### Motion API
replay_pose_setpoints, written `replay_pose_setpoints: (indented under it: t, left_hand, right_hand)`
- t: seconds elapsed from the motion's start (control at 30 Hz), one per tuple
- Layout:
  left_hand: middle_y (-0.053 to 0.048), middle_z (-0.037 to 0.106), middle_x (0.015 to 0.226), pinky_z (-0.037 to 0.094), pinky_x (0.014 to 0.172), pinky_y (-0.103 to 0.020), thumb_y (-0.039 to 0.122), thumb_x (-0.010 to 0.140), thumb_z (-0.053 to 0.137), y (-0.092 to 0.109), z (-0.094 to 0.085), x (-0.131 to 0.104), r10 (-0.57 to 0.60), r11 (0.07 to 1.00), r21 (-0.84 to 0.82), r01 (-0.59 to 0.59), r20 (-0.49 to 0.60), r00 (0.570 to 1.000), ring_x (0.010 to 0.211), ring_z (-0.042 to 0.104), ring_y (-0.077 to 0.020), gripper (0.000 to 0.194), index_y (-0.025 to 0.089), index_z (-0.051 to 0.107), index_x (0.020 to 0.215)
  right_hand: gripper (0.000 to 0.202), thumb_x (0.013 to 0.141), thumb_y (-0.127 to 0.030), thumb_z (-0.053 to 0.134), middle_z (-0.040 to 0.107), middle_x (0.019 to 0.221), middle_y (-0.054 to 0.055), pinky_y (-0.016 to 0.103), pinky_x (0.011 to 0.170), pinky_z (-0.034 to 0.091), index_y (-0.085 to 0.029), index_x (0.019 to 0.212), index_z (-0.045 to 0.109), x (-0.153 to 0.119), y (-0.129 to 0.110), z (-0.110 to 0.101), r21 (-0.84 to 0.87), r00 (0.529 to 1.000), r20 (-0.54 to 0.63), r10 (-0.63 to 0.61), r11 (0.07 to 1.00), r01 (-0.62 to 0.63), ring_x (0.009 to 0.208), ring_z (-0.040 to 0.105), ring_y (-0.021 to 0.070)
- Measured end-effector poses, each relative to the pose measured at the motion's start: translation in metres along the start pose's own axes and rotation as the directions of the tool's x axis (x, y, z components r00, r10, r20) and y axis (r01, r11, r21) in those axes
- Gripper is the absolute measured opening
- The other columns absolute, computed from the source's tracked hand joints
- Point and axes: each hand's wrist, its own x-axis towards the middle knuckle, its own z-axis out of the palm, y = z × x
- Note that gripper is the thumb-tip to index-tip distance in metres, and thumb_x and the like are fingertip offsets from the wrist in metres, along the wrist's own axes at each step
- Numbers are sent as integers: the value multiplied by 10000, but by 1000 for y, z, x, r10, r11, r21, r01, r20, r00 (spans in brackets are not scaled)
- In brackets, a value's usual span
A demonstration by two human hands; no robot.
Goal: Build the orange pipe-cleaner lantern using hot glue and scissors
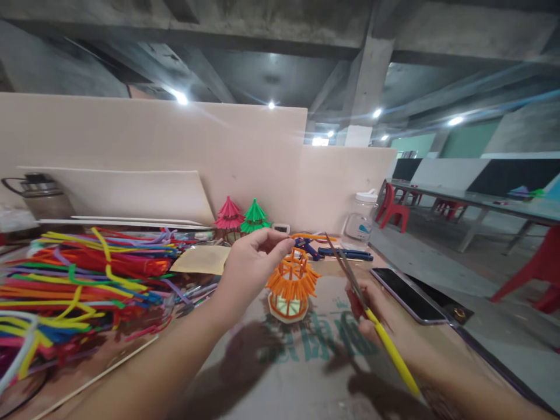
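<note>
My left hand (258, 262) pinches one end of an orange pipe cleaner (321, 238), which stretches out to the right. Yellow-handled scissors (389, 347) are in my right hand (371, 309), their blades pointing up and apart near the pipe cleaner's far end. Below and between my hands stands a small orange pavilion model (293, 283) with a fringed roof and an open frame above it. Its pale eight-sided base (289, 309) rests on printed cardboard (319, 361).
Many coloured pipe cleaners (87, 280) are heaped at left. Behind stand a pink roofed model (228, 214), a green one (254, 217), a glue gun (308, 248) and a clear bottle (361, 219). A phone (409, 294) lies at right, near the table's edge.
</note>
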Motion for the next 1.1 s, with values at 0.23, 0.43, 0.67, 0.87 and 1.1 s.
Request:
replay_pose_setpoints:
  t: [0.23,0.43,0.67,0.87,1.1]
  left_hand:
    - [-26,749,838,517,726,-248,378,845,676,1,-4,5,8,997,-76,-10,-35,999,792,683,-159,209,175,716,877]
    - [-18,724,779,504,636,-237,375,825,677,2,4,-2,-41,999,19,40,87,995,717,662,-156,211,167,704,844]
    - [25,721,750,506,668,-229,280,814,656,4,3,-2,-6,982,187,-27,175,985,723,667,-148,102,192,700,785]
    - [42,734,815,503,752,-251,175,768,605,-2,6,-3,65,966,231,-112,202,977,780,674,-153,87,206,680,799]
    - [53,741,847,497,750,-251,173,767,601,-6,6,-3,67,969,219,-114,208,976,804,684,-152,80,218,662,793]
  right_hand:
    - [505,820,-589,614,646,1024,88,413,799,542,-234,1177,568,7,-13,10,71,993,71,94,993,-99,898,628,275]
    - [662,817,-719,596,630,1147,93,403,895,495,-233,1261,532,40,-32,22,339,969,246,29,934,-114,1007,597,272]
    - [683,802,-725,614,613,1113,63,327,820,482,-251,1285,525,47,-23,35,552,957,287,-33,823,-136,970,571,231]
    - [623,802,-714,626,552,939,13,280,722,442,-229,1186,560,46,-30,30,552,955,293,-37,822,-138,800,497,164]
    - [629,817,-730,588,518,920,4,258,650,396,-232,1196,535,44,-29,29,510,949,313,-39,849,-134,751,431,145]
